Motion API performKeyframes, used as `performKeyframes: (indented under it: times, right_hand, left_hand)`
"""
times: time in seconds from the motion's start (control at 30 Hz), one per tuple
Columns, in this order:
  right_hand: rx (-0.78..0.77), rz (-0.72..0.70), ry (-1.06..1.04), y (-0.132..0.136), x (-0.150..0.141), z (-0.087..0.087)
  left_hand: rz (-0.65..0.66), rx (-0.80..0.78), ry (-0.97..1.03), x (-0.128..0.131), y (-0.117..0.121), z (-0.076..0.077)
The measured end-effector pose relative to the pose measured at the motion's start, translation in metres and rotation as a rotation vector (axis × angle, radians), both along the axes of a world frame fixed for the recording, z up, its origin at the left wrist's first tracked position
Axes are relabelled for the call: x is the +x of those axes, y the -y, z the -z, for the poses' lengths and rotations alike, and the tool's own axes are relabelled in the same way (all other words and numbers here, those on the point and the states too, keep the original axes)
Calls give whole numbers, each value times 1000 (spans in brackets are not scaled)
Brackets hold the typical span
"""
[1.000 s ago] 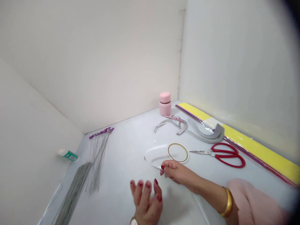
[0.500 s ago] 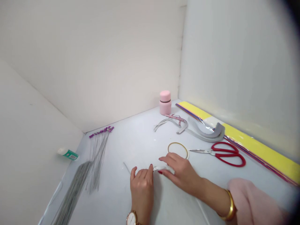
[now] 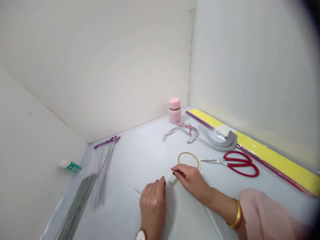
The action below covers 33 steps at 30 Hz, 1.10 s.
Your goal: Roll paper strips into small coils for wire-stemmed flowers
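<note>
Seen from above and slightly behind, 2 bare hands work close together near the middle of a pale grey table set in a corner between white walls. The right hand pinches a narrow white strip between its fingers and thumb, and the strip points left and slightly down. The left hand sits just beside it, fingertips reaching toward the strip's near end, though it is hard to tell whether they grip it. The left wrist wears a round wristwatch; the right wrist wears a gold bangle below a pale pink sleeve.

Just beyond the right hand lies a thin gold ring. To its right are red-handled scissors with their blades pointing left. Farther back are curled grey paper strips, and behind them a pink bottle stands upright near the corner. A flat yellow package runs along the right wall. On the left are thin wires tipped with purple beads, a thick bundle of grey wires, and a small white-and-green tube lying on its side.
</note>
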State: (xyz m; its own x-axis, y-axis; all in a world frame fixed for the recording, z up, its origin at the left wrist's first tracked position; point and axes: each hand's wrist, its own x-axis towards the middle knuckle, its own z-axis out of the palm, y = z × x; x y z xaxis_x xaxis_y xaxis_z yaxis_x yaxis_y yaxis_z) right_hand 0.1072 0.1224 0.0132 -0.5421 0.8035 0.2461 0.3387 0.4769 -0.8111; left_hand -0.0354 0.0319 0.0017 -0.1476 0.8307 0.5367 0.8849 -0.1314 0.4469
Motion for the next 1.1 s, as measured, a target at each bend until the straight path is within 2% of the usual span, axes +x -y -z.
performKeyframes:
  times: [0.07, 0.13, 0.23, 0.33, 0.57, 0.63, 0.9, 1.0, 1.1]
  right_hand:
    - [-310, 11, -132, 1, -3, -3]
    - [-551, 14, -228, 2, -7, -5]
    - [-798, 17, -328, 4, -10, -7]
    - [-955, 14, -411, 6, -12, -7]
    - [-1014, 83, -524, 15, -16, -9]
    - [-1021, 88, -530, 17, -17, -9]
    - [-914, 123, -507, 20, -19, -4]
    - [-897, 110, -496, 20, -19, -5]
    - [-845, -1, -471, 21, -17, -7]
  left_hand:
    - [8, 10, -63, 1, 0, -2]
    - [-19, -2, -106, 3, 0, -4]
    - [-62, -23, -66, 3, 1, -3]
    - [-96, -79, 158, 5, 2, -1]
    - [-91, -325, 935, 18, -2, -12]
    - [-72, -377, 1098, 21, -4, -16]
    - [26, -386, 1302, 28, -5, -25]
    - [-10, -382, 1335, 26, -4, -20]
    - [-76, -290, 1362, 22, -3, -11]
